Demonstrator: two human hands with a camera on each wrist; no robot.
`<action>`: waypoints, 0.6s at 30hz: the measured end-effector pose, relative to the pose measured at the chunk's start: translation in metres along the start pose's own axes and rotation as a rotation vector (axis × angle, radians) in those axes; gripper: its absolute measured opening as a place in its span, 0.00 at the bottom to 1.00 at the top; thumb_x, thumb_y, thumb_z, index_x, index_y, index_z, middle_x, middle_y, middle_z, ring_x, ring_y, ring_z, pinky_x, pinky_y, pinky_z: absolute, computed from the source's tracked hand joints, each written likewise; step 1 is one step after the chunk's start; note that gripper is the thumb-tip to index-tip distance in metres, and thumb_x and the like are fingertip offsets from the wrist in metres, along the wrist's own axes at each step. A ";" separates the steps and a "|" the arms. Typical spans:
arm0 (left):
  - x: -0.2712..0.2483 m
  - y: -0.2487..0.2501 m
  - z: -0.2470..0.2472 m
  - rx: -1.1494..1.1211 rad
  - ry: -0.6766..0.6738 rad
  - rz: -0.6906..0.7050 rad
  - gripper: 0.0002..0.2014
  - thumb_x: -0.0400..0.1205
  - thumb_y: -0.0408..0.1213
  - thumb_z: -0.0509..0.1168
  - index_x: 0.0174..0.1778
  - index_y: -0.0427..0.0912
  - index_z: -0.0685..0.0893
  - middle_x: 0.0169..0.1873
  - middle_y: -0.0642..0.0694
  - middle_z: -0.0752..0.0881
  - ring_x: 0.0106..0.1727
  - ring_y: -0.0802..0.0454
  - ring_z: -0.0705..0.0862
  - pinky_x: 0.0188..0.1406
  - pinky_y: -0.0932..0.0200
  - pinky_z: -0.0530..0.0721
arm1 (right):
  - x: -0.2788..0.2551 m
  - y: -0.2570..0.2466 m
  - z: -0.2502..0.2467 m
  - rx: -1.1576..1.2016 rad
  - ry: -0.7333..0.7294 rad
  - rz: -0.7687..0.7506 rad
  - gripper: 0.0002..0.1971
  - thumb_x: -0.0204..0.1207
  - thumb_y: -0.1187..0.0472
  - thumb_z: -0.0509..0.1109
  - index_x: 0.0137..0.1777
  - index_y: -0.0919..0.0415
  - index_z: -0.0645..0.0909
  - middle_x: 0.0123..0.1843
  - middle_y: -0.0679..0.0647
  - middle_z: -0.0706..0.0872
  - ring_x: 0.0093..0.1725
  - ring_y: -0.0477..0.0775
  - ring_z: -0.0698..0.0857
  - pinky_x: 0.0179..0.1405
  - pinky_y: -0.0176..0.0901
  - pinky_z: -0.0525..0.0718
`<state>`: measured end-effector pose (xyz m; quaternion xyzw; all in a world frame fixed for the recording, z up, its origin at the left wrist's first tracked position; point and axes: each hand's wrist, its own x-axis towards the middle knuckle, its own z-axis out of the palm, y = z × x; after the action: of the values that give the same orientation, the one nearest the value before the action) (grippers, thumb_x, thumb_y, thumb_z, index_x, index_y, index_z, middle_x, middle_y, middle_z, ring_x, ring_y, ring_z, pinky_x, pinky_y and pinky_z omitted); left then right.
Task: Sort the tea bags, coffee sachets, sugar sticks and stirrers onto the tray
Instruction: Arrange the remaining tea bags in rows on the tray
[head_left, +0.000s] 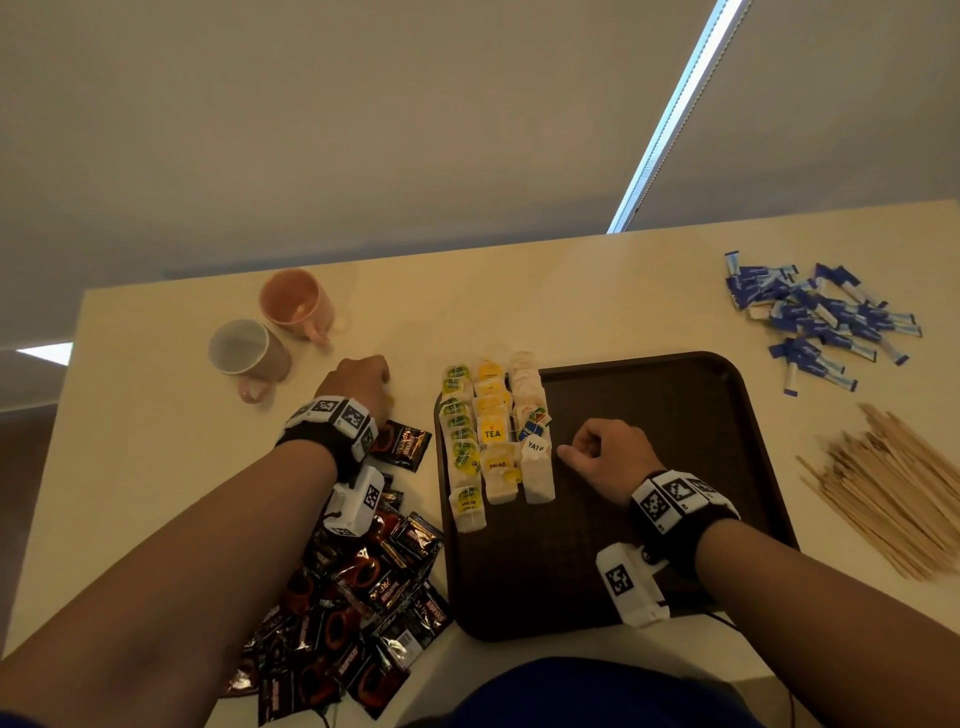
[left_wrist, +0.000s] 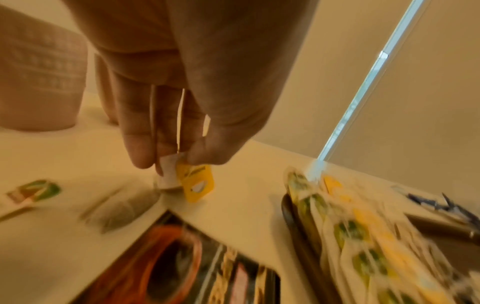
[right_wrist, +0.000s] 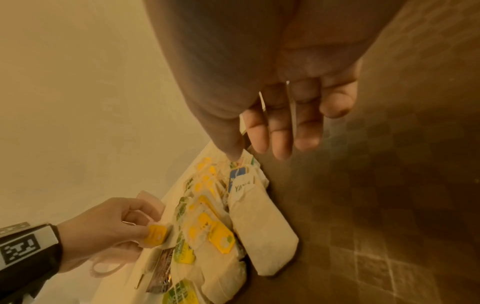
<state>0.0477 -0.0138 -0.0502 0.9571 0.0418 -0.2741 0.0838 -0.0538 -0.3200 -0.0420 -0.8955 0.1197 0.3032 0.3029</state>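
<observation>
My left hand is on the table left of the dark brown tray. In the left wrist view its thumb and fingers pinch a tea bag with a yellow tag, lifted just off the table. Three rows of tea bags lie along the tray's left side. My right hand hovers over the tray right of those rows; its fingers hang relaxed and hold nothing. A loose tea bag with a green and red tag lies on the table near my left hand.
Black coffee sachets are heaped at the near left, under my left forearm. Blue sugar sticks lie at the far right and wooden stirrers right of the tray. Two mugs stand at the far left.
</observation>
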 end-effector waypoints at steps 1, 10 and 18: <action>-0.001 -0.001 -0.007 -0.016 0.027 0.000 0.09 0.80 0.38 0.69 0.55 0.45 0.82 0.52 0.42 0.83 0.48 0.42 0.82 0.45 0.53 0.79 | 0.000 -0.001 -0.002 -0.003 0.010 -0.004 0.08 0.79 0.49 0.72 0.45 0.51 0.79 0.42 0.46 0.83 0.41 0.43 0.80 0.36 0.34 0.75; -0.026 0.017 -0.062 -0.396 -0.097 0.352 0.11 0.82 0.30 0.70 0.44 0.53 0.89 0.45 0.48 0.89 0.43 0.46 0.90 0.42 0.48 0.92 | -0.013 -0.061 0.000 0.151 0.250 -0.417 0.08 0.78 0.52 0.74 0.49 0.55 0.86 0.39 0.42 0.85 0.38 0.39 0.81 0.39 0.28 0.76; -0.064 0.051 -0.050 -0.653 -0.267 0.429 0.08 0.78 0.29 0.75 0.50 0.41 0.87 0.37 0.45 0.90 0.34 0.52 0.89 0.34 0.58 0.90 | -0.009 -0.096 0.013 0.241 -0.010 -0.389 0.07 0.76 0.58 0.76 0.37 0.54 0.83 0.29 0.46 0.84 0.27 0.40 0.78 0.33 0.35 0.76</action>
<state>0.0263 -0.0564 0.0326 0.8233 -0.0850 -0.3443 0.4431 -0.0289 -0.2367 0.0005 -0.8577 -0.0215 0.2271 0.4609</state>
